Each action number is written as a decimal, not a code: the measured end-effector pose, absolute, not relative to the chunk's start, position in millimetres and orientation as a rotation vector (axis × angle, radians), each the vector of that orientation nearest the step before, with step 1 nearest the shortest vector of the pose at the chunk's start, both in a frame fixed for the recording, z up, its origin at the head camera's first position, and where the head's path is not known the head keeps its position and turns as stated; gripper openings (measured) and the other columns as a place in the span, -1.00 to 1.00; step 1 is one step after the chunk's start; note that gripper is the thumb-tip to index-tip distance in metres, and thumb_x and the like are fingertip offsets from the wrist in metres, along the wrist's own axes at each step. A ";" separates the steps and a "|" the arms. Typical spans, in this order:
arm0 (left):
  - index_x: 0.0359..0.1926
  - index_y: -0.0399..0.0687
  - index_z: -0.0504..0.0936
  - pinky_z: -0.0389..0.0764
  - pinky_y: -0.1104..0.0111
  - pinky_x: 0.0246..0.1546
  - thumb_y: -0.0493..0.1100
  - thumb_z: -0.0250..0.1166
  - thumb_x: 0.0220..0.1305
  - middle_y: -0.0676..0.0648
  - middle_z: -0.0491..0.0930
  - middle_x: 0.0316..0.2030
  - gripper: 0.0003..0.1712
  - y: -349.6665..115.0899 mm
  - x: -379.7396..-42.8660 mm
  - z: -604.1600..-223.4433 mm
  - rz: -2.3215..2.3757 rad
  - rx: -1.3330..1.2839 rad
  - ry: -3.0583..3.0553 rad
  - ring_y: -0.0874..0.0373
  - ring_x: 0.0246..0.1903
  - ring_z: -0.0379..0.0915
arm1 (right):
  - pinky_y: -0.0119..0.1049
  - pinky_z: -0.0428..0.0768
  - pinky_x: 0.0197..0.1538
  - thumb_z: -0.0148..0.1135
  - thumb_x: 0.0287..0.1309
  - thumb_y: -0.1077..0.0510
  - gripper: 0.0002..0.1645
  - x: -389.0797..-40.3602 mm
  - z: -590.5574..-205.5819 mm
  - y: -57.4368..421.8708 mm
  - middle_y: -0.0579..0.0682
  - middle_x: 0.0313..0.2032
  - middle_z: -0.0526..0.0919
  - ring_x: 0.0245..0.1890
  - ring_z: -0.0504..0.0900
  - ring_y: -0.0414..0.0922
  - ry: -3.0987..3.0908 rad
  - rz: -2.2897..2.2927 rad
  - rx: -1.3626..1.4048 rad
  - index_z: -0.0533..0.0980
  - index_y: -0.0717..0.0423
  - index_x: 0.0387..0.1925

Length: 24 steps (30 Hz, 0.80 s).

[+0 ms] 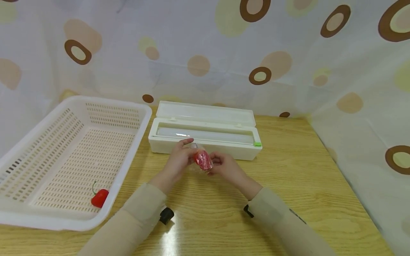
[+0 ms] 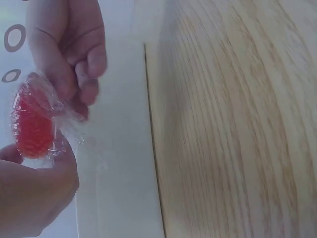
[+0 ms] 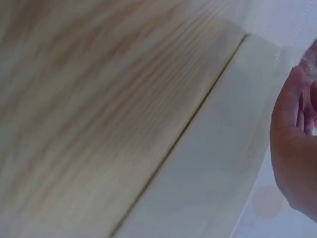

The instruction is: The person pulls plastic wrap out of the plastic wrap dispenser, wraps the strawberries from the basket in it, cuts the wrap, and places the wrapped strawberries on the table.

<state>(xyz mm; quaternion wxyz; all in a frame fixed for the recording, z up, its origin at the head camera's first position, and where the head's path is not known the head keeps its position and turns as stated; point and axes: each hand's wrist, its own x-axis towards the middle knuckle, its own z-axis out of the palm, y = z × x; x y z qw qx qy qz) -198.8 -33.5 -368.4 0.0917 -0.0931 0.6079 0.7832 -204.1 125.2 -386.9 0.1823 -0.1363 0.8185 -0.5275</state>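
A red strawberry (image 1: 203,159), bumpy on its surface and wrapped in crinkled clear plastic film, is held between the two hands above the table. My left hand (image 1: 178,160) grips it from the left, thumb against the wrapped fruit in the left wrist view. From the other side my right hand (image 1: 228,169) pinches the loose film, its fingers curled; in the left wrist view that film (image 2: 67,116) stretches toward its fingertips. Just behind the hands stands a white cling film box (image 1: 205,151) with its lid (image 1: 205,111) raised and a roll (image 1: 205,134) inside.
To the left sits a large white slotted basket (image 1: 129,160), with another red fruit (image 1: 100,198) with a green stem in its near right corner. A green tab (image 1: 257,144) marks the box's right end. Patterned cloth (image 1: 173,46) hangs behind and right of the wooden table (image 1: 304,185).
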 end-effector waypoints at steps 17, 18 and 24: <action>0.40 -0.36 0.05 0.14 -0.08 0.35 -0.08 0.13 0.25 -0.39 0.11 0.38 -0.19 -38.4 -192.2 -372.4 1.956 -0.113 2.040 -0.23 0.34 0.06 | -0.43 0.62 -0.08 0.03 0.27 0.23 -0.41 -207.2 -380.9 130.1 0.48 0.19 0.40 -0.17 0.62 -0.27 2.085 -1.745 -0.311 0.26 0.51 0.24; 0.40 -0.38 0.04 0.17 -0.08 0.34 -0.06 0.13 0.25 -0.39 0.10 0.39 -0.18 -38.9 -191.8 -372.7 1.956 -0.106 2.038 -0.23 0.33 0.08 | -0.43 0.63 -0.09 0.05 0.26 0.23 -0.43 -206.9 -380.8 130.3 0.47 0.17 0.43 -0.19 0.62 -0.29 2.097 -1.751 -0.311 0.28 0.51 0.23; 0.34 -0.48 0.15 0.32 -0.01 0.28 -0.15 0.09 0.31 -0.41 0.25 0.32 -0.31 -38.9 -192.7 -376.0 2.084 -0.021 1.946 -0.19 0.25 0.27 | -0.41 0.62 -0.14 0.09 0.23 0.21 -0.45 -206.4 -379.5 133.1 0.32 0.08 0.55 -0.24 0.62 -0.34 2.161 -1.766 -0.348 0.35 0.45 0.19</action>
